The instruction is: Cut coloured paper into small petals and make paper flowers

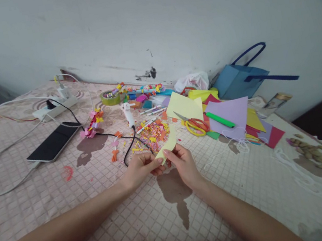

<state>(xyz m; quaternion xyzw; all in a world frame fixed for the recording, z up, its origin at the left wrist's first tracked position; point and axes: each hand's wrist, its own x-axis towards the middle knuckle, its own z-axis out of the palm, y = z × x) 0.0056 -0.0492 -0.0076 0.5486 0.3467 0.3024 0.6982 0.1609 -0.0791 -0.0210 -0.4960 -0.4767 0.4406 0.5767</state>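
Observation:
Both hands hold one pale yellow paper strip (170, 143) above the patterned tablecloth. My left hand (144, 165) pinches its lower end between thumb and fingers. My right hand (183, 160) grips the strip just beside it, thumb on top, and the free end curves up and away. Behind the strip lies a heap of small colourful paper scraps (152, 134). Yellow-and-orange-handled scissors (194, 126) rest to the right, on a pale yellow sheet (184, 107). A white glue gun (128, 115) with a black cord stands beyond my left hand.
A green cutter (220, 119) lies on purple paper (233, 110). At left are a dark tablet (55, 142) and a power strip (55, 108) with trailing cables. Tape (110, 99), white string (300, 175) and a blue bag (239, 80) sit farther off, before the wall.

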